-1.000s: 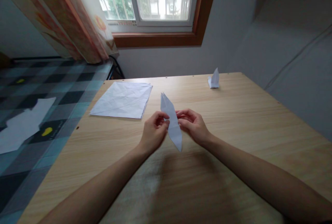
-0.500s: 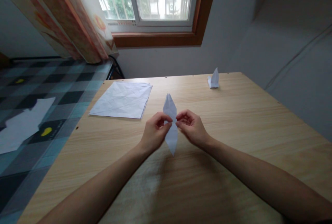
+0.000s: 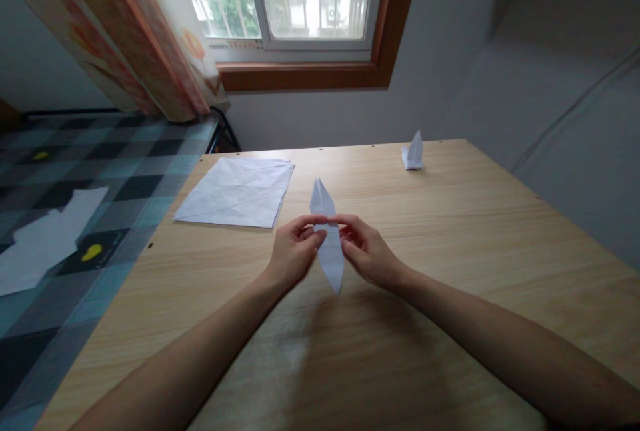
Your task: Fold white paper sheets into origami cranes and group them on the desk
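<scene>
A long white folded paper (image 3: 331,259), pointed at its lower end and split into two tips at the top, is held up over the wooden table (image 3: 240,364). My left hand (image 3: 296,248) pinches its left edge, index finger laid across the front and thumb below. From the other side my right hand (image 3: 367,248) grips the right edge, its index finger also reaching over the paper's middle. The two index fingertips meet there and cover part of the folds.
Creased square white sheets (image 3: 235,191) lie at the table's back left. A small folded paper figure (image 3: 414,153) stands near the back right edge. Left of the table, more white paper (image 3: 47,241) rests on a checked cloth (image 3: 150,181). A window and curtain (image 3: 145,38) are behind.
Both index fingers have moved inward and up across the paper's middle, where they now touch. The paper's upper end has tilted slightly to the left.
</scene>
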Demonstrator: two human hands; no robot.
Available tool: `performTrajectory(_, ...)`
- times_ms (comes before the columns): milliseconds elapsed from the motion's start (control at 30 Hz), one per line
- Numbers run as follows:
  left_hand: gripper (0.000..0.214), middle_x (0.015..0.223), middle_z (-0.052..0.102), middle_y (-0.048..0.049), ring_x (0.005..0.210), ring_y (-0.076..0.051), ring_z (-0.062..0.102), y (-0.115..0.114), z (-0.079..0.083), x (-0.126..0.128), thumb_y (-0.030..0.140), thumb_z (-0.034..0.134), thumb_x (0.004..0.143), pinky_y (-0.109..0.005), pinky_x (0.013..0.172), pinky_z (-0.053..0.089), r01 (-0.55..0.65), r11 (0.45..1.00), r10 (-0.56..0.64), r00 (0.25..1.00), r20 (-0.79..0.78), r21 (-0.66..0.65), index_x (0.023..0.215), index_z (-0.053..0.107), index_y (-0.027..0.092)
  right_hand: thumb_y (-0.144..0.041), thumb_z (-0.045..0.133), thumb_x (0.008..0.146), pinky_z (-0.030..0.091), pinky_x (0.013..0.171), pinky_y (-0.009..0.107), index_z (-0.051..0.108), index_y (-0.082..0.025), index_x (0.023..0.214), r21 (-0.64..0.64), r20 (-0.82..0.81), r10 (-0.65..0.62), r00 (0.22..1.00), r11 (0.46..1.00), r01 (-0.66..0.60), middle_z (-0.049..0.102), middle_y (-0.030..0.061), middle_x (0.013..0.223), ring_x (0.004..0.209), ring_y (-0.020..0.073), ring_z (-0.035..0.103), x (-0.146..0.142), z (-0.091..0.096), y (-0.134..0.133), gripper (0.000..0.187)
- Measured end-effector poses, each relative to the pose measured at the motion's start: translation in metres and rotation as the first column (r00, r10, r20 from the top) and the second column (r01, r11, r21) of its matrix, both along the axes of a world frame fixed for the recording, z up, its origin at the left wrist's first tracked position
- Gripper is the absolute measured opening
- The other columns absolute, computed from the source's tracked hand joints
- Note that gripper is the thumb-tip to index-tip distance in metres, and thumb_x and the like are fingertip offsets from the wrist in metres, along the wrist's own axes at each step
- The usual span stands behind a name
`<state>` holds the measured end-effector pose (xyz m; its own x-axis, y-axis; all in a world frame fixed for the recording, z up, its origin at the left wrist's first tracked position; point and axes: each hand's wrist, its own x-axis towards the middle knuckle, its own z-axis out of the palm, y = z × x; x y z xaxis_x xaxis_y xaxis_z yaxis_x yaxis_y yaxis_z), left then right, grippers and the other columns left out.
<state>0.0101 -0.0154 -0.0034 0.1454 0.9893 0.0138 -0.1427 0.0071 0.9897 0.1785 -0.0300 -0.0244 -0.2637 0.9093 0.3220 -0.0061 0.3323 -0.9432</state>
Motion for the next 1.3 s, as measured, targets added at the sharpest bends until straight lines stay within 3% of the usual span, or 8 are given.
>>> performTrajectory(133, 0.026, 0.079, 0.072, -0.0049, 0.069, -0.016, 0.064, 0.002, -0.005, -0.004, 0.016, 0.063, 0.064, -0.026, 0.061, 0.048, 0.003, 1.000, -0.003, 1.000, -0.012, 0.024, 0.088, 0.075, 0.015, -0.018, 0.065, 0.082, 0.053, 0.083, 0.034, 0.073, -0.025, 0.093, 0.005, -0.010, -0.057, 0.998, 0.998, 0.057, 0.068, 0.0055, 0.109, 0.099, 0.0202, 0.065, 0.001, 0.001, 0.003, 0.015)
performTrajectory(233, 0.035, 0.090, 0.074, -0.0065, 0.078, -0.018, 0.066, 0.001, -0.005, -0.006, 0.012, 0.056, 0.061, -0.028, 0.067, 0.050, 0.070, 0.997, -0.070, 0.997, 0.022, 0.029, 0.090, 0.076, 0.016, -0.025, 0.073, 0.078, 0.052, 0.080, 0.033, 0.074, -0.023, 0.085, -0.025, -0.024, -0.124, 0.992, 0.992, 0.123, 0.072, 0.0046, 0.100, 0.091, 0.0196, 0.066, 0.002, 0.002, 0.004, 0.008)
performTrajectory(433, 0.025, 0.089, 0.073, -0.0061, 0.082, -0.018, 0.065, -0.004, 0.003, -0.002, 0.020, 0.073, 0.068, -0.029, 0.074, 0.050, 0.194, 0.968, -0.177, 0.977, -0.120, 0.158, 0.093, 0.071, 0.015, -0.039, 0.077, 0.076, 0.044, 0.062, 0.028, 0.064, -0.019, 0.067, -0.081, 0.001, -0.213, 0.977, 0.974, 0.212, 0.063, -0.0008, 0.066, 0.062, 0.0135, 0.056, 0.002, 0.006, 0.002, 0.025)
performTrajectory(700, 0.030, 0.066, 0.056, 0.0061, 0.061, -0.008, 0.053, -0.003, 0.001, 0.003, 0.022, 0.074, 0.068, -0.019, 0.058, 0.039, 0.090, 0.991, -0.091, 0.996, 0.007, 0.101, 0.076, 0.046, 0.019, -0.036, 0.085, 0.063, 0.043, 0.058, 0.024, 0.052, -0.025, 0.115, -0.242, -0.185, -0.213, 0.959, 0.956, 0.165, 0.058, -0.0093, 0.064, 0.057, 0.0113, 0.055, -0.002, 0.005, 0.004, 0.062)
performTrajectory(833, 0.027, 0.060, 0.047, 0.0082, 0.053, -0.006, 0.042, -0.003, 0.002, 0.003, 0.022, 0.069, 0.070, -0.018, 0.051, 0.032, 0.134, 0.985, -0.130, 0.991, -0.042, 0.108, 0.072, 0.042, 0.020, -0.043, 0.078, 0.071, 0.040, 0.055, 0.024, 0.061, -0.020, 0.078, -0.221, -0.124, -0.171, 0.978, 0.965, 0.140, 0.058, -0.0043, 0.063, 0.056, 0.0105, 0.051, 0.001, 0.007, 0.004, 0.030)
performTrajectory(900, 0.023, 0.060, 0.046, 0.0074, 0.053, -0.007, 0.041, -0.003, 0.000, 0.002, 0.021, 0.067, 0.073, -0.019, 0.051, 0.033, 0.133, 0.979, -0.116, 0.987, -0.113, 0.156, 0.071, 0.044, 0.019, -0.045, 0.077, 0.072, 0.037, 0.051, 0.024, 0.055, -0.020, 0.063, -0.203, -0.075, -0.198, 0.977, 0.962, 0.180, 0.053, -0.0046, 0.057, 0.052, 0.0097, 0.047, 0.002, 0.009, 0.003, 0.035)
performTrajectory(1100, 0.006, 0.101, 0.059, -0.0067, 0.080, -0.015, 0.057, -0.011, 0.001, 0.000, 0.024, 0.063, 0.084, -0.024, 0.063, 0.050, 0.071, 0.914, 0.103, 0.912, -0.397, 0.400, 0.084, 0.063, 0.018, -0.045, 0.074, 0.075, 0.035, 0.047, 0.024, 0.054, -0.020, 0.065, -0.200, 0.001, -0.383, 0.924, 0.905, 0.376, 0.051, -0.0051, 0.053, 0.047, 0.0105, 0.046, 0.002, 0.009, 0.001, 0.032)
performTrajectory(1300, 0.011, 0.105, 0.059, -0.0086, 0.090, -0.019, 0.060, -0.014, 0.008, 0.000, 0.027, 0.064, 0.085, -0.031, 0.078, 0.054, 0.277, 0.869, -0.058, 0.880, -0.472, 0.409, 0.092, 0.068, 0.019, -0.041, 0.078, 0.076, 0.046, 0.057, 0.027, 0.061, -0.021, 0.073, -0.019, 0.018, -0.344, 0.939, 0.939, 0.344, 0.063, 0.0017, 0.077, 0.065, 0.0143, 0.058, -0.001, 0.010, -0.005, 0.026)
